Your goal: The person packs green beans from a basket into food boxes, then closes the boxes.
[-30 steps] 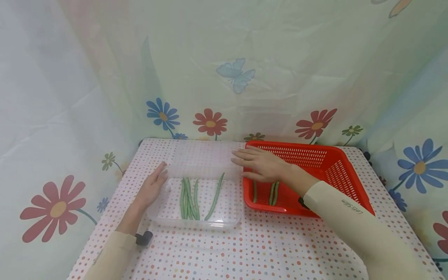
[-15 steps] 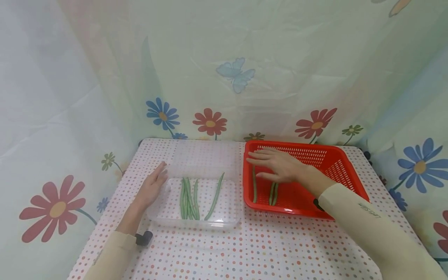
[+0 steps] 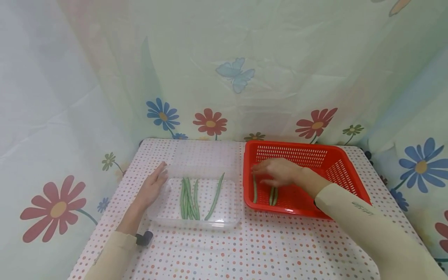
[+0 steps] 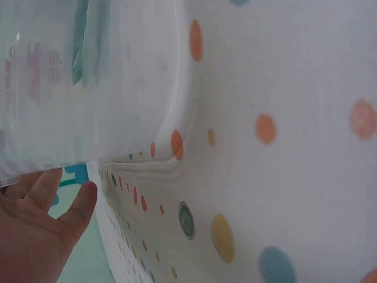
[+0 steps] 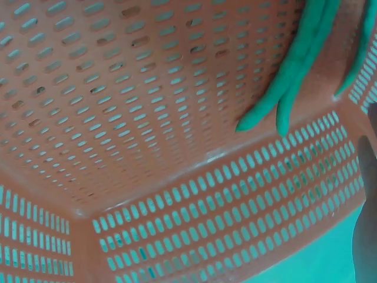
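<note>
In the head view, my left hand (image 3: 153, 186) lies along the left side of a clear plastic container (image 3: 224, 223), fingers extended. The left wrist view shows that hand (image 4: 44, 227) at the container's wall (image 4: 118, 135); whether it touches is unclear. Several green beans (image 3: 189, 200) lie together in the container, with another green bean (image 3: 215, 197) apart to their right. My right hand (image 3: 280, 171), slightly blurred, is inside a red basket (image 3: 350, 175), fingers bent downward and thumb apart. Beneath it are a single green bean (image 3: 255, 190) and a pair of green beans (image 3: 273, 196), partly covered.
The container's clear lid (image 3: 206, 152) lies folded back behind it. Both containers stand side by side on a dotted tablecloth (image 3: 259, 249). A flowered curtain (image 3: 224, 77) hangs behind and along both sides of the table.
My right hand has moved right from the basket's left rim into the basket, then lower toward the beans with its fingers bending. The left hand and the container stay in place.
</note>
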Available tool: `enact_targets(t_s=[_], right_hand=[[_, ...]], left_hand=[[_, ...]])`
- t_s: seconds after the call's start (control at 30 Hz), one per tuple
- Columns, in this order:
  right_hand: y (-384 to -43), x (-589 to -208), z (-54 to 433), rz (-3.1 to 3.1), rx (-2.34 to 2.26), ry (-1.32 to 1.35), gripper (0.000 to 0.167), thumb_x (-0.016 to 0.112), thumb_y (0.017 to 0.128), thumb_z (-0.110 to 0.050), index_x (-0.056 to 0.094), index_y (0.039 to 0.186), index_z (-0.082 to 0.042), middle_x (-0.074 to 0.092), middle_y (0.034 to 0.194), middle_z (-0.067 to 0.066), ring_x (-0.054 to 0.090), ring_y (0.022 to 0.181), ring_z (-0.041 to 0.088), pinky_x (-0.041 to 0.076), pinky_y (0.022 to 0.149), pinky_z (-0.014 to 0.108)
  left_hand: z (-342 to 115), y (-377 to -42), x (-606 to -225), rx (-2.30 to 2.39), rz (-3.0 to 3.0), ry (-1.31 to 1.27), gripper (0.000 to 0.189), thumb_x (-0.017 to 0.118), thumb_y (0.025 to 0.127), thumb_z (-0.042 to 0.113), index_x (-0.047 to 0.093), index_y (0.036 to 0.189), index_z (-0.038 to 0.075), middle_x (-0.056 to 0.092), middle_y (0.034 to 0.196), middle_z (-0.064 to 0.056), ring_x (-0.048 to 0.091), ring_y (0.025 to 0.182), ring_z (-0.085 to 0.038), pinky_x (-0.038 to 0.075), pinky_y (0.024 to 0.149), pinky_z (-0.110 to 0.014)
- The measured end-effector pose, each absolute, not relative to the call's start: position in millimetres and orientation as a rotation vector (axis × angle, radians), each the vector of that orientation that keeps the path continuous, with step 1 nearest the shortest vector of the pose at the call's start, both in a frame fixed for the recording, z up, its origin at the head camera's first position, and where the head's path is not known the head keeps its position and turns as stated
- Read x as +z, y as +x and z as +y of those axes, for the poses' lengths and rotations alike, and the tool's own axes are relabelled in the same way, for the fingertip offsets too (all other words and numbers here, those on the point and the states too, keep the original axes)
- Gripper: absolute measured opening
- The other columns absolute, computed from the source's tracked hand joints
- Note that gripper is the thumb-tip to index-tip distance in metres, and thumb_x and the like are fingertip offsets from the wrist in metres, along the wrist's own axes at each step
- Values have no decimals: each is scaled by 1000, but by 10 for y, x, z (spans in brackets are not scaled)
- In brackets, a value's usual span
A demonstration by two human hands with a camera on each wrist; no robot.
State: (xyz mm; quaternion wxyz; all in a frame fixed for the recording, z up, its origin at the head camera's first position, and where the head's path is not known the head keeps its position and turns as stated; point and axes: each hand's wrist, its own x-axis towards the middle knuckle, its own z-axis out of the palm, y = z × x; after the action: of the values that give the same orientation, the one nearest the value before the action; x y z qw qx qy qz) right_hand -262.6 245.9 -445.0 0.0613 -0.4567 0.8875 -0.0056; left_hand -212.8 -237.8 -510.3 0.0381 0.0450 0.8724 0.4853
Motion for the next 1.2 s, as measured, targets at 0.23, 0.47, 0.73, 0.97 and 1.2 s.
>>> enact_targets(t_s=[0.23, 0.47, 0.73, 0.97, 1.2], right_hand=[[-2654, -4531, 2411, 2606, 65, -1439, 45, 77, 94, -36, 71, 135, -18, 73, 134, 3, 66, 129, 27, 57, 107, 51], [-2638, -4565, 2417, 2611, 54, -1424, 46, 80, 91, -41, 74, 132, -20, 74, 130, 1, 66, 121, 22, 61, 101, 44], [-2623, -4597, 2367, 2557, 23, -1295, 48, 81, 89, -47, 74, 129, -22, 70, 131, -2, 63, 118, 17, 62, 99, 40], [-2641, -4621, 2352, 2513, -42, -1252, 39, 82, 90, -40, 75, 124, -21, 73, 121, -3, 66, 104, 12, 64, 94, 35], [-2668, -4647, 2366, 2509, -76, -1305, 31, 81, 91, -37, 78, 117, -21, 75, 115, -3, 69, 101, 12, 65, 90, 31]], left_hand=[[-2357, -2122, -5101, 1492, 2677, 128, 58, 36, 114, 35, 17, 168, 28, 22, 175, -3, 25, 160, -32, 17, 132, -56], [-2355, -2138, -5101, 1466, 2691, 129, 58, 36, 114, 35, 17, 168, 27, 23, 174, -3, 26, 160, -32, 18, 132, -55], [-2367, -2145, -5107, 1457, 2692, 120, 59, 36, 114, 36, 17, 169, 25, 23, 174, -3, 25, 160, -32, 17, 132, -56], [-2371, -2148, -5121, 1453, 2699, 115, 59, 36, 114, 37, 17, 168, 26, 23, 174, -3, 24, 160, -33, 16, 132, -57], [-2380, -2150, -5139, 1445, 2712, 117, 59, 36, 114, 36, 18, 168, 26, 23, 174, -3, 25, 160, -33, 17, 132, -57]])
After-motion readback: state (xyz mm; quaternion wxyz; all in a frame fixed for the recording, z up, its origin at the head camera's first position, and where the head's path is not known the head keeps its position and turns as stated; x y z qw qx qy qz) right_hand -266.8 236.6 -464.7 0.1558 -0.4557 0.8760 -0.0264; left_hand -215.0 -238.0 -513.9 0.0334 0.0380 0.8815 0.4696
